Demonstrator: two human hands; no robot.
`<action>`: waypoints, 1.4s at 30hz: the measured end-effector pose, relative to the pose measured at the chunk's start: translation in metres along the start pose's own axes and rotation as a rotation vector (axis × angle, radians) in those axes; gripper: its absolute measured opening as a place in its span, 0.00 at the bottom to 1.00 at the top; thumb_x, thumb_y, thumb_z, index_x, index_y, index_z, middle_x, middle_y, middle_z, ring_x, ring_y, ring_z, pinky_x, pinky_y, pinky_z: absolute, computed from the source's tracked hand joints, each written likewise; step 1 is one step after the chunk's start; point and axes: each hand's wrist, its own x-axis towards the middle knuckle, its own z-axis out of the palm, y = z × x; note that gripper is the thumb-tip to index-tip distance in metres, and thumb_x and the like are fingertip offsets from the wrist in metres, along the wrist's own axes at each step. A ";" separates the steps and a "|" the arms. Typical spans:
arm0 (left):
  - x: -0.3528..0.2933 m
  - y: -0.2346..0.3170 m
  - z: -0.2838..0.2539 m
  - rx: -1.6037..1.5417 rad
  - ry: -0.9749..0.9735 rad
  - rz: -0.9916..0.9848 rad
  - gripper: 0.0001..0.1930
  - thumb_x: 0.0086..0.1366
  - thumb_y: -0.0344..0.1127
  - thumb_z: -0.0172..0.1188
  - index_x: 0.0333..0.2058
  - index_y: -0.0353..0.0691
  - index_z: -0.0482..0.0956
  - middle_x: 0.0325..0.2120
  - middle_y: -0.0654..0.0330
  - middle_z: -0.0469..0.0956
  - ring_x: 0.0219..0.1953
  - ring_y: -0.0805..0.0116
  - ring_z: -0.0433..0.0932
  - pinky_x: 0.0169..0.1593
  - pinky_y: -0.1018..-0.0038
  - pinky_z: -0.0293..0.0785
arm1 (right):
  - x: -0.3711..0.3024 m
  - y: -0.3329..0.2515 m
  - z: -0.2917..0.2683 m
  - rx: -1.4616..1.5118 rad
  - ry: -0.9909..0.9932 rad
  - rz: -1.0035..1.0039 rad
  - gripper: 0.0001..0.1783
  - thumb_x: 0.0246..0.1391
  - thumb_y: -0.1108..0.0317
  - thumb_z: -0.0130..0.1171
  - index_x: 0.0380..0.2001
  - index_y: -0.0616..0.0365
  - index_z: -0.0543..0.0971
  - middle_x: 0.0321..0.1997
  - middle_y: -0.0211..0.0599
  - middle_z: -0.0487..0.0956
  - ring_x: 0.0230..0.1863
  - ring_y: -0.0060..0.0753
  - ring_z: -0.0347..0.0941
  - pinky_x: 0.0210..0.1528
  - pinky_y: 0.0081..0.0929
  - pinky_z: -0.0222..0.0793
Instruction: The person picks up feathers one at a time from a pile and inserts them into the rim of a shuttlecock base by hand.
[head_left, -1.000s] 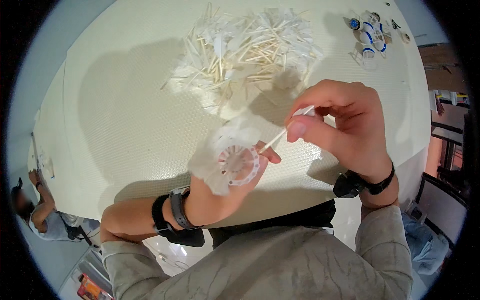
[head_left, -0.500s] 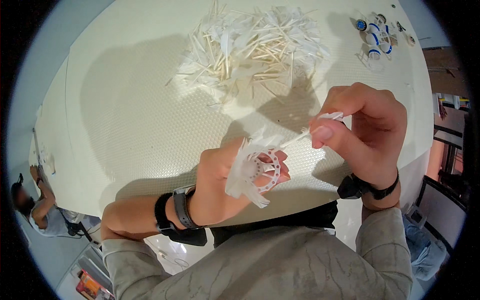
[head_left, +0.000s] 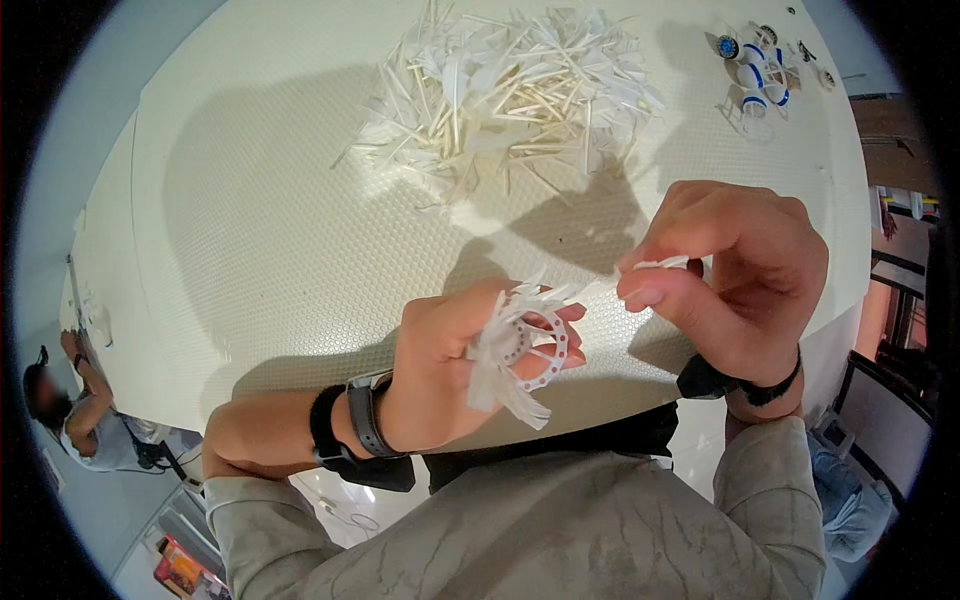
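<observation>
My left hand point(head_left: 432, 345) is closed round a white plastic shuttlecock frame point(head_left: 560, 345), a ring with a row of small holes joined to a narrower inner part. White feathers point(head_left: 490, 375) stick out from the frame's left and top sides, while its right side shows bare ring. To the right, my right hand point(head_left: 750, 265) pinches a white feather point(head_left: 662, 264) between thumb and fingertips. That feather's shaft points left toward the frame, and a small gap appears between the two. The fingers hide part of the feather.
A large heap of loose white feathers point(head_left: 500, 110) lies at the far middle of the pale textured table point(head_left: 280, 230). Blue-and-white shuttlecock-like parts point(head_left: 755, 78) stand at the far right. Another person point(head_left: 85, 410) sits at the far left edge.
My right hand has moved slightly down and right, drawing its feather away from the ring. The frame in my left hand has shifted a little right and turned slightly.
</observation>
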 end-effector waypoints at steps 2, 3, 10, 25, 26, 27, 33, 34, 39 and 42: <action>0.001 0.001 -0.001 0.028 -0.016 0.028 0.12 0.61 0.27 0.66 0.43 0.31 0.82 0.32 0.60 0.83 0.36 0.74 0.83 0.42 0.76 0.78 | 0.001 0.002 0.002 -0.006 -0.022 -0.004 0.05 0.43 0.81 0.66 0.25 0.64 0.81 0.22 0.39 0.82 0.20 0.27 0.73 0.22 0.22 0.61; 0.002 0.001 -0.001 0.023 -0.026 0.032 0.12 0.61 0.27 0.66 0.44 0.31 0.82 0.32 0.60 0.83 0.37 0.74 0.83 0.42 0.76 0.78 | 0.001 0.005 0.005 -0.011 0.020 -0.096 0.05 0.42 0.81 0.66 0.26 0.64 0.81 0.22 0.39 0.82 0.20 0.27 0.73 0.22 0.22 0.62; -0.002 -0.004 -0.003 -0.187 -0.084 -0.055 0.14 0.62 0.21 0.60 0.47 0.25 0.79 0.37 0.52 0.83 0.39 0.68 0.84 0.47 0.70 0.80 | 0.003 0.006 0.006 -0.054 -0.006 -0.213 0.04 0.42 0.80 0.66 0.26 0.64 0.82 0.21 0.38 0.82 0.19 0.29 0.73 0.21 0.23 0.63; 0.001 0.004 -0.003 0.012 -0.009 0.041 0.13 0.60 0.24 0.66 0.45 0.35 0.82 0.33 0.59 0.85 0.35 0.72 0.84 0.40 0.77 0.78 | 0.002 0.009 0.011 -0.085 -0.082 -0.212 0.06 0.45 0.77 0.67 0.28 0.60 0.79 0.21 0.37 0.79 0.19 0.34 0.73 0.20 0.26 0.63; 0.002 0.008 -0.004 0.074 -0.042 0.047 0.13 0.60 0.24 0.66 0.45 0.35 0.82 0.33 0.59 0.85 0.35 0.72 0.84 0.40 0.77 0.78 | 0.002 0.009 0.012 -0.108 -0.086 -0.235 0.06 0.45 0.77 0.67 0.28 0.60 0.79 0.21 0.37 0.79 0.19 0.35 0.73 0.20 0.26 0.63; 0.003 0.009 -0.005 0.139 -0.073 0.052 0.13 0.60 0.24 0.65 0.45 0.34 0.82 0.33 0.59 0.85 0.35 0.72 0.84 0.40 0.77 0.78 | 0.001 0.010 0.014 -0.098 -0.080 -0.233 0.07 0.45 0.77 0.67 0.28 0.60 0.79 0.21 0.37 0.79 0.19 0.35 0.73 0.20 0.26 0.64; 0.001 0.011 -0.006 0.243 -0.074 0.094 0.12 0.62 0.26 0.65 0.46 0.35 0.82 0.33 0.59 0.85 0.35 0.71 0.84 0.39 0.77 0.78 | 0.001 0.011 0.011 -0.110 -0.109 -0.289 0.08 0.43 0.77 0.67 0.29 0.60 0.79 0.21 0.38 0.78 0.18 0.36 0.74 0.19 0.28 0.66; 0.000 0.009 -0.006 0.244 -0.074 0.095 0.12 0.62 0.26 0.65 0.46 0.35 0.82 0.33 0.59 0.85 0.35 0.71 0.84 0.39 0.77 0.78 | 0.001 0.011 0.012 -0.114 -0.126 -0.295 0.09 0.43 0.77 0.67 0.29 0.60 0.79 0.21 0.38 0.78 0.18 0.36 0.74 0.19 0.28 0.66; -0.006 -0.001 -0.003 0.070 -0.029 0.031 0.13 0.63 0.30 0.66 0.46 0.36 0.81 0.32 0.59 0.85 0.34 0.71 0.84 0.38 0.77 0.77 | 0.001 0.010 0.016 -0.101 -0.104 -0.334 0.10 0.41 0.78 0.67 0.30 0.61 0.79 0.21 0.38 0.79 0.18 0.37 0.75 0.19 0.27 0.67; -0.001 0.003 -0.008 0.297 -0.079 0.155 0.13 0.64 0.30 0.65 0.47 0.36 0.81 0.32 0.59 0.84 0.33 0.71 0.83 0.38 0.77 0.77 | -0.001 0.011 0.019 -0.099 -0.102 -0.328 0.10 0.41 0.79 0.67 0.30 0.61 0.78 0.21 0.37 0.79 0.18 0.36 0.75 0.19 0.27 0.67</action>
